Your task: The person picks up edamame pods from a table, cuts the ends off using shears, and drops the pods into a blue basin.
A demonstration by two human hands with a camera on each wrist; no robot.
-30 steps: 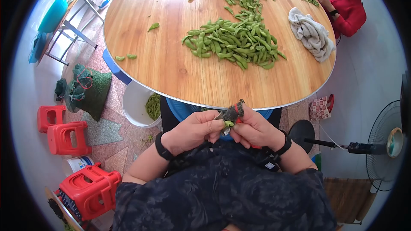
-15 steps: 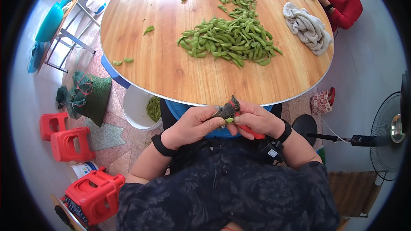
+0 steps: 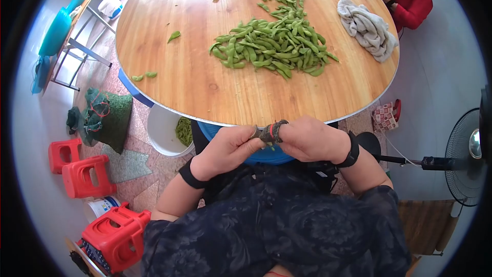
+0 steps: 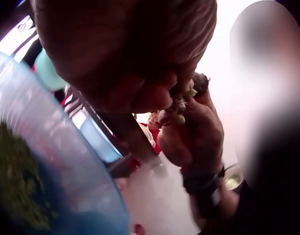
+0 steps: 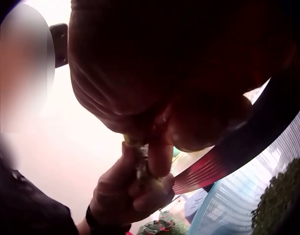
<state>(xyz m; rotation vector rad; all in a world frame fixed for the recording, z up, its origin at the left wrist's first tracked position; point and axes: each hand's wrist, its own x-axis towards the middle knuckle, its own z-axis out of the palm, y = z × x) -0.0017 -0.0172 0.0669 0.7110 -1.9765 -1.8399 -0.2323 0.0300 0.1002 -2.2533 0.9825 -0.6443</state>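
Observation:
Between the two hands, just off the table's near edge, is a dark grey cloth-like piece [image 3: 270, 132] with a red band. My left hand [image 3: 228, 149] pinches its left end between thumb and curled fingers. The right hand [image 3: 315, 141] has its back up and its fingers curled round the right end. A bit of green shows below the piece, and in the left wrist view a small green bit [image 4: 191, 92] sits between the fingertips. In the right wrist view the piece is mostly hidden by dark, blurred fingers. Green pods [image 3: 279, 46] lie heaped on the round table [image 3: 205, 90].
A blue basket [image 3: 264, 157] with green contents is below the hands. White bucket [image 3: 159, 133], red stools [image 3: 84, 177] and a green sack [image 3: 115, 118] stand left. A grey cloth [image 3: 366, 28] lies on the table; a fan [image 3: 464, 156] and a person in red [image 3: 410, 0] are right.
The right hand has rolled over, back up, and moved slightly up. A red object earlier seen under its fingers is out of sight. The dark piece lies more level, and the left hand has shifted slightly left.

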